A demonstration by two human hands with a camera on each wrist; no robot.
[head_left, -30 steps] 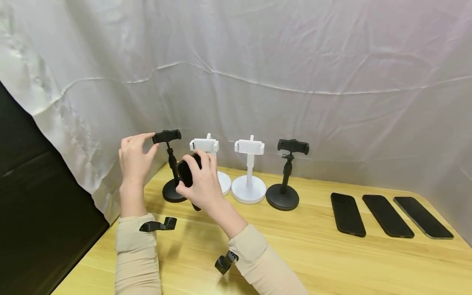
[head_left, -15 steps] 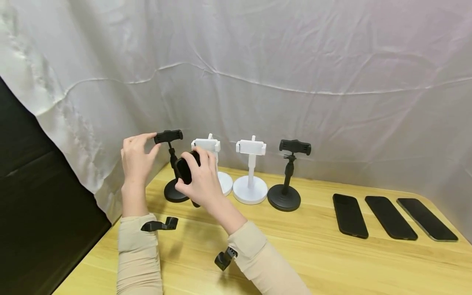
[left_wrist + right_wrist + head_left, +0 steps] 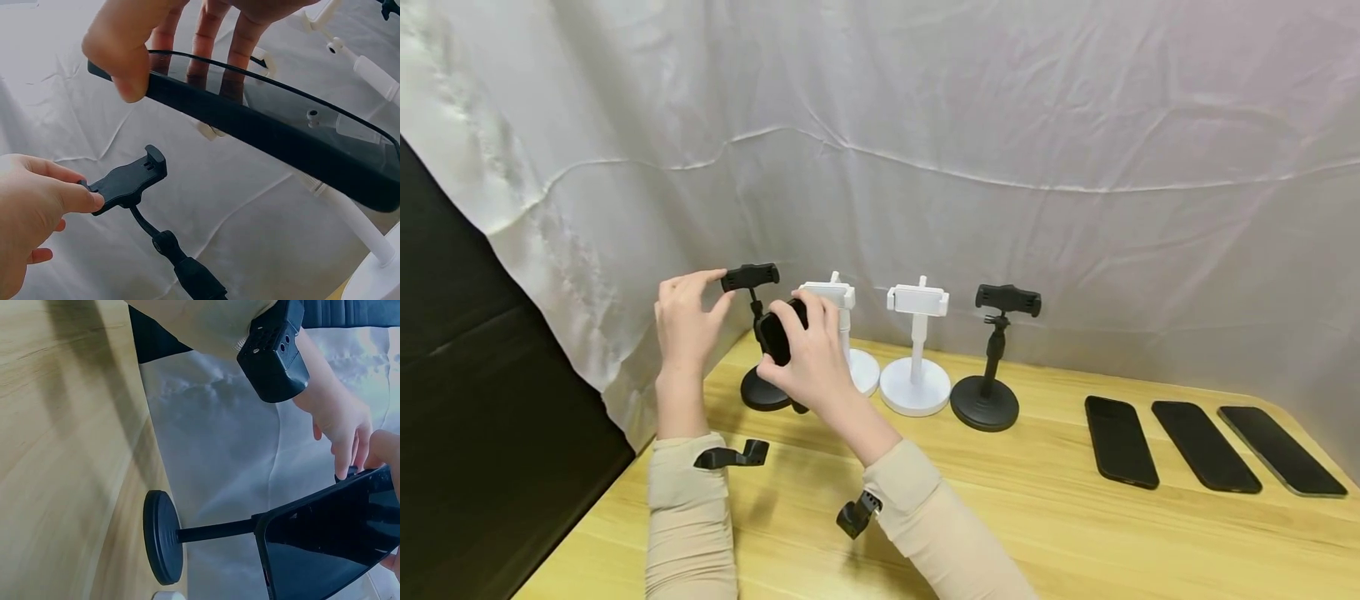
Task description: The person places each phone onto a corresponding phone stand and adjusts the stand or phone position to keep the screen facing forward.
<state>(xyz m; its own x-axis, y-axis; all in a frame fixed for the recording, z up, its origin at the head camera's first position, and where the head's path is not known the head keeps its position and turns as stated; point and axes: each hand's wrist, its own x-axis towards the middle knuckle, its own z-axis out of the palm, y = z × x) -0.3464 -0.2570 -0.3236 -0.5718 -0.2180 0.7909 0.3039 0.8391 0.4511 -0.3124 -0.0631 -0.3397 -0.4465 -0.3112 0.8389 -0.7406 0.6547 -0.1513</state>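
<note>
Curtain [image 3: 1000, 108], raised left hand [image 3: 688, 321] apparently pinching black holder [image 3: 128, 184], right hand [image 3: 811, 357] gripping phone [image 3: 325, 540]

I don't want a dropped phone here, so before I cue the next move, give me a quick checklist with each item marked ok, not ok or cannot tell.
1. Right hand has the phone: ok, it grips it by the edges.
2. Left hand has the clamp of the black stand at the row's left end: ok, it pinches one end.
3. Stand's base flat on the table: ok.
4. Phone seated in the clamp: not ok, the left wrist view shows a gap between them.
5. Clamp opened wide enough for the phone: cannot tell.
6. Three other phones away from the hands: ok, they lie at the right.
</note>
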